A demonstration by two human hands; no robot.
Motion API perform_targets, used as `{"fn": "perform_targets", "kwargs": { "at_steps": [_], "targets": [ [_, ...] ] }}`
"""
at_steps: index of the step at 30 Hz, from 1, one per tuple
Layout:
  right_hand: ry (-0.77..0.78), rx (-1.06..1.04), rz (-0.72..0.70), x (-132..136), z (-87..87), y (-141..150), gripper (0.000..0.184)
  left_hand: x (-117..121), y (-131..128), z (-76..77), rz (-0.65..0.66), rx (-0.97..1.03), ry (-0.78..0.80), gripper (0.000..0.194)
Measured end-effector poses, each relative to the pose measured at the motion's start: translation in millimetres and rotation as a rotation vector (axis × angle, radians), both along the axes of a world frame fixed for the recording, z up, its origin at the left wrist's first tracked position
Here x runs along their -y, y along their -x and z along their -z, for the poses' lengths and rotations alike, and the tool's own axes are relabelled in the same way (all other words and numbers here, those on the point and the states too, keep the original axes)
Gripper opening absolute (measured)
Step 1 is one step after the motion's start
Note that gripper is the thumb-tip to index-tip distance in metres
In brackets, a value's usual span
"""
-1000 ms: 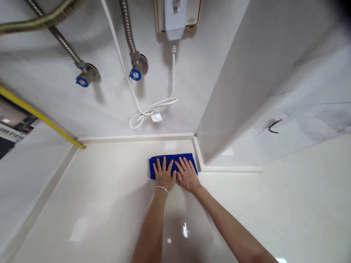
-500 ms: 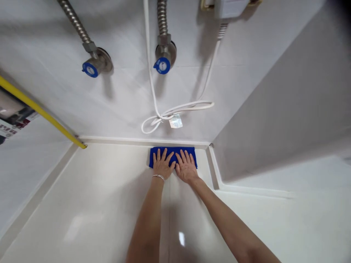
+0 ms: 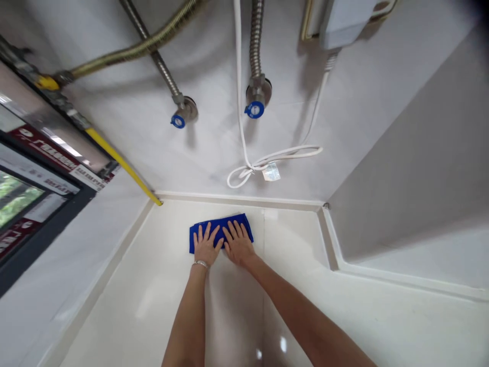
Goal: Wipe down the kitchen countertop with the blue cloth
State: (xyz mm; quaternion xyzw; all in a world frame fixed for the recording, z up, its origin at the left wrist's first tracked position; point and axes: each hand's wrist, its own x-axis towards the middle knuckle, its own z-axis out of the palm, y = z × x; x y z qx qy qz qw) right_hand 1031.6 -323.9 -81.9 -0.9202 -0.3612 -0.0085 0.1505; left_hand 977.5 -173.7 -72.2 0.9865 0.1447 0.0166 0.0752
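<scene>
A folded blue cloth lies slightly tilted on the glossy white countertop, a little in front of the back wall's raised edge. My left hand rests flat on the left part of the cloth, fingers spread, with a bracelet at the wrist. Beside it, my right hand presses flat on the cloth's right part, fingers stretched out. The palms cover the front edge of the cloth in places. Both hands are open and neither grips the cloth.
A bundled white cord hangs on the wall from a plug. Two valves with blue knobs stick out. A yellow pipe runs down to the left corner. At right a grey wall panel juts forward.
Both hands have slid the cloth left along the countertop and slightly away from the back edge, and it has tilted. My view has shifted, showing more pipes and a window at left.
</scene>
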Motion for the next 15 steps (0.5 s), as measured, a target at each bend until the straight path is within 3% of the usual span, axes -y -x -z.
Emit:
{"fn": "perform_targets", "kwargs": {
  "at_steps": [6, 15],
  "targets": [
    [-0.067, -0.037, -0.18, -3.7, -2.4, 68.8, 0.059, 6.6, 92.3, -6.0, -0.147, -0.002, -0.054, 0.054],
    [-0.142, 0.02, -0.392, 43.5, 9.0, 156.7, 0.059, 68.6, 210.6, 8.7, -0.299, 0.079, -0.13, 0.051]
  ]
}}
